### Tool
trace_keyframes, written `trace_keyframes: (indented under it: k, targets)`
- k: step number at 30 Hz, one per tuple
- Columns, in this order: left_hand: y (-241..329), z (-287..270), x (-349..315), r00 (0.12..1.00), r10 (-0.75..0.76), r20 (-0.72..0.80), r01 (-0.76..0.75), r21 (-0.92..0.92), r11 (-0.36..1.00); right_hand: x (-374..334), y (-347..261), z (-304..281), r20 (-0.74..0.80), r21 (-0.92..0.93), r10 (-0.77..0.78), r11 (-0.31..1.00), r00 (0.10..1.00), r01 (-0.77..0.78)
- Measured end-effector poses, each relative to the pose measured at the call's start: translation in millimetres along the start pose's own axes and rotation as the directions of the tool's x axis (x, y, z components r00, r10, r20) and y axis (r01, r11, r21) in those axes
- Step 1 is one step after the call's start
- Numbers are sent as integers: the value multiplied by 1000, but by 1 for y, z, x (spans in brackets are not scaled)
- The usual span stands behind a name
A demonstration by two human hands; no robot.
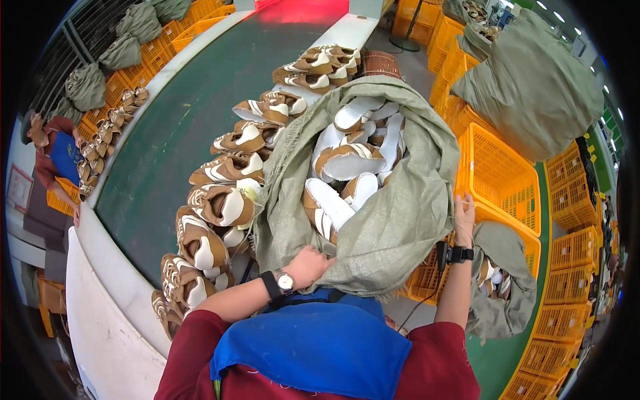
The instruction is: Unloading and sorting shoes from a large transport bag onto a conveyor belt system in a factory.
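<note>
A grey-green woven sack (pixel 407 220) stands open-mouthed in front of me. Inside it lie several brown and white shoe uppers (pixel 350 160), some with their white undersides turned up. My left hand (pixel 308 267) is closed on the near rim of the sack, fingers curled over the cloth. At the sack's right side my right hand (pixel 464 219) has its fingers bent against the cloth edge, close to a yellow crate (pixel 503 177). Part of that grip is hidden.
Brown and white shoes (pixel 220 203) stand in a row along the near side of a green conveyor belt (pixel 177 133). Yellow crates (pixel 567 287) and a smaller sack (pixel 503 247) are on my right. Across the belt, a person (pixel 60 147) stands beside more shoes (pixel 100 143).
</note>
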State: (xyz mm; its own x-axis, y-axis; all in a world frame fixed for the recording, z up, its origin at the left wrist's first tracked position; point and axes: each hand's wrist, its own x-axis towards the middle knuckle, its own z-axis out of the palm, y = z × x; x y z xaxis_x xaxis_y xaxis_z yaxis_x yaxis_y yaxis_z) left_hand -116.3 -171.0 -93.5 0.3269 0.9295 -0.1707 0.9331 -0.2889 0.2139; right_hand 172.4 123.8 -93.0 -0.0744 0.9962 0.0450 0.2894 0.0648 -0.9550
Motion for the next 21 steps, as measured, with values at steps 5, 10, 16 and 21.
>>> trace_keyframes:
  k: [5,10,16,21]
  targets:
    - [9,17,4,1000,9,24,-11,84,996,-87,-37,69,403,-164,-336,889,852,428]
    - [-9,32,-39,987,47,-152,-51,-25,998,-115,2,54,314,-256,-145,939,938,230]
    - [-22,88,-65,996,-60,-59,67,134,989,-129,48,45,126,-547,-95,824,987,149]
    - [-20,58,-53,997,-80,-14,81,77,994,-125,13,37,155,-314,-78,941,985,124]
